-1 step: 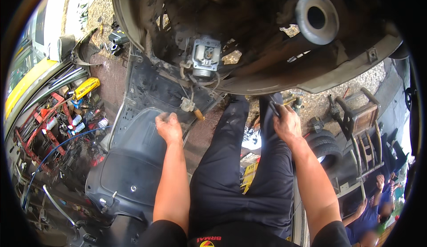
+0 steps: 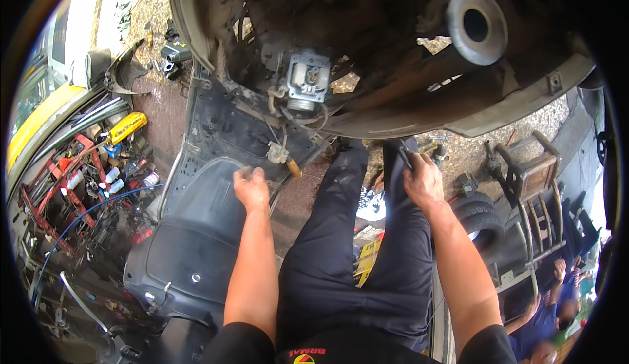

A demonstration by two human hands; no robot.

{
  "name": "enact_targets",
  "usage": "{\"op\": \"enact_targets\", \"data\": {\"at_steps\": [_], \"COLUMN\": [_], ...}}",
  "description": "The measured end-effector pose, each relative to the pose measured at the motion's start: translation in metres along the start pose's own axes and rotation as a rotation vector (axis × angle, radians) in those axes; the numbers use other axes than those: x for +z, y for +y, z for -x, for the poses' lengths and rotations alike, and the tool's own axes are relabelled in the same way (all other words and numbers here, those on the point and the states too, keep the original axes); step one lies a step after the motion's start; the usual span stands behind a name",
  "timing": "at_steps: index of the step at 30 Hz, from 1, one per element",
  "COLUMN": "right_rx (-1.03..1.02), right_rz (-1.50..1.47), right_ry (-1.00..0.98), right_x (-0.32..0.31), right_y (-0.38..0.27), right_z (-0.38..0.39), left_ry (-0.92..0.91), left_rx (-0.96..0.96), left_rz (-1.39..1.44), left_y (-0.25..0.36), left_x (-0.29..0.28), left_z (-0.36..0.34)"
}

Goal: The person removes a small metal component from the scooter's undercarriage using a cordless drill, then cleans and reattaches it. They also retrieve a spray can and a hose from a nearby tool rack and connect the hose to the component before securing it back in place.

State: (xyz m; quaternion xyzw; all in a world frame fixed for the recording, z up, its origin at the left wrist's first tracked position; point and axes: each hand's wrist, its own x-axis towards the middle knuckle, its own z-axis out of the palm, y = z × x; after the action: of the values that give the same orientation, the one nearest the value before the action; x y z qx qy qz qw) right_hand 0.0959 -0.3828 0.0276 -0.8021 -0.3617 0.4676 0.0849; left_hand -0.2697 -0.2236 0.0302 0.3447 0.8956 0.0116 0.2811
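Observation:
My left hand (image 2: 251, 187) is closed, thumb against curled fingers, above the black scooter panel (image 2: 196, 239). Whatever it may pinch is too small to make out. In my right hand (image 2: 423, 180), in front of my knee, is a dark slim tool (image 2: 406, 157) whose kind I cannot tell. Ahead of both hands, a carburetor (image 2: 308, 79) with its white float exposed sits against a large dark scooter body shell (image 2: 373, 125). Below it hangs a small metal part (image 2: 278, 152) with a brown cylindrical end. Neither hand touches the carburetor.
A round metal ring (image 2: 476, 26) sits on the shell's right side. Tools and bottles crowd a red rack (image 2: 85, 161) at left. A tire (image 2: 483, 220) and wooden stool (image 2: 534, 174) stand right. Other people (image 2: 550, 318) are at the lower right.
The shell and carburetor appear slightly further right in the picture. Both hands keep nearly the same pose and place.

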Motion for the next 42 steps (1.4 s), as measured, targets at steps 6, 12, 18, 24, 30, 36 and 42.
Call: {"op": "enact_targets", "data": {"at_steps": [6, 12, 18, 24, 30, 36, 42], "right_rx": [-0.109, -0.017, -0.099, -0.21, -0.318, -0.462, -0.751], "right_rz": [0.18, 0.037, 0.03, 0.067, -0.006, -0.059, -0.199], "right_ry": [0.004, -0.194, -0.291, -0.309, -0.293, -0.273, -0.159], "right_x": [0.071, 0.082, 0.071, 0.07, 0.056, 0.001, -0.073], "right_y": [0.018, -0.006, -0.046, -0.064, -0.085, -0.151, -0.22], "right_z": [0.002, 0.015, 0.006, -0.005, 0.011, 0.042, 0.07], "left_ry": [-0.114, -0.079, -0.039, -0.072, -0.02, 0.058, 0.075], "left_rx": [0.277, 0.163, 0.36, 0.45, 0.454, 0.515, 0.794], "left_rz": [-0.334, -0.43, -0.392, -0.509, -0.51, -0.455, -0.338], "left_y": [-0.043, -0.04, -0.057, -0.059, -0.055, -0.022, 0.044], "left_x": [0.026, 0.068, 0.075, 0.069, 0.016, -0.077, -0.148], "left_z": [-0.019, -0.019, -0.023, -0.029, 0.013, 0.084, 0.146]}}
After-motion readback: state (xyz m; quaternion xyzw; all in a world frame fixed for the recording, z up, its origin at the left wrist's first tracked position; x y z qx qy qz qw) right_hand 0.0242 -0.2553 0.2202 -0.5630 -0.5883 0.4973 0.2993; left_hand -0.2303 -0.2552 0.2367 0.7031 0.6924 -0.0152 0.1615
